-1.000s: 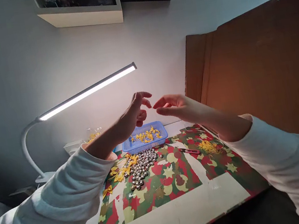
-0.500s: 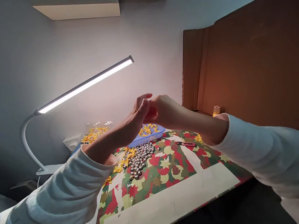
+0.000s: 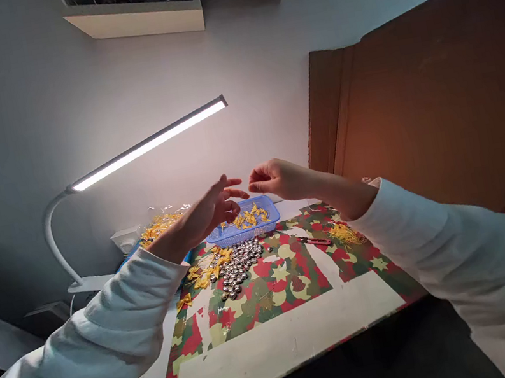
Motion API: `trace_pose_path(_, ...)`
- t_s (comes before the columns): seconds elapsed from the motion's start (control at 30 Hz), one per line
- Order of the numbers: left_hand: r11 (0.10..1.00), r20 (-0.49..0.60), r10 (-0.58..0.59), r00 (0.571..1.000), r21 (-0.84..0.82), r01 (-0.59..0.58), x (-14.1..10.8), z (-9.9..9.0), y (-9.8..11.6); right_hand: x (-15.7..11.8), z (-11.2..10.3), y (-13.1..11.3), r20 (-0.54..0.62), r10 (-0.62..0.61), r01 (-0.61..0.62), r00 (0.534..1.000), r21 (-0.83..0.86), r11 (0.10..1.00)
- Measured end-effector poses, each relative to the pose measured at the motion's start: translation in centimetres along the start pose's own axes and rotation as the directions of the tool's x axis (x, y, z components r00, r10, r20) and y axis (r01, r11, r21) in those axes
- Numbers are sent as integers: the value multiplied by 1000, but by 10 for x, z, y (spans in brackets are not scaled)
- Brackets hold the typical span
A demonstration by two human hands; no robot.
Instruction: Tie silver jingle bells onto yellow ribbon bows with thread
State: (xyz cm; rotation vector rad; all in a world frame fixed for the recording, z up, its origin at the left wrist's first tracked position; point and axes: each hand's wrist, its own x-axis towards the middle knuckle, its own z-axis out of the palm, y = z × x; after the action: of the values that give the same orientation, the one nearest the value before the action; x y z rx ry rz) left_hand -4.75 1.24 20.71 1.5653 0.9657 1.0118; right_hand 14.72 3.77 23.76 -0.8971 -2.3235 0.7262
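Note:
My left hand (image 3: 212,210) is raised in front of the blue plastic basket (image 3: 265,228), its fingers apart and partly bent; I see nothing in them. Just to its right, my right hand (image 3: 282,179) hangs above the basket's right side with thumb and fingertips brought together. Whatever they pinch, if anything, is too small to make out. A small gap separates the two hands. Yellow ribbon bows (image 3: 251,216) lie in the basket. In front of it a heap of shiny silver bells (image 3: 240,262) spreads over the table, with more yellow bows (image 3: 208,270) on its left.
A red-handled cutter (image 3: 314,241) and a tangle of yellow strings (image 3: 346,233) lie on the right of the patterned tabletop (image 3: 292,285). A lit lamp (image 3: 152,142) reaches over from the left. Cardboard (image 3: 431,101) stands on the right. A clear bag of bows (image 3: 159,225) sits back left.
My hands were together and have come apart. The left has moved left and slightly down, its fingers spreading; the right stays near its place, fingertips pinched. More of the basket shows.

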Motion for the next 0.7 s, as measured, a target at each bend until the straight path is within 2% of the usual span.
trace_pose_path(0.1, 997, -8, -26, 1000, 77, 26, 0, -9, -1, 6, -9, 2, -61, 17, -16, 998, 13, 1000)
trace_pose_path(0.27, 962, -182, 126, 975, 261, -75, 7, -9, 8, 18, -21, -1, -99, 48, -53, 994, -43, 998)
trace_pose_path(0.33, 948, -267, 146, 953, 312, -58, 12, -9, 13, 24, -29, -5, -113, 37, -49, 993, -105, 993)
trace_pose_path(0.43, 959, -351, 89, 932, 283, 15, 16, -12, 20, 34, -49, -16, -146, 34, -69, 989, -245, 967)
trace_pose_path(0.53, 965, -373, 108, 922, 261, -8, 18, -16, 27, 40, -72, -31, -147, 0, -51, 989, -341, 939)
trace_pose_path(0.7, 938, -371, 269, 889, 309, -155, 21, -15, 48, 43, -102, -59, -175, -87, 8, 981, -407, 913)
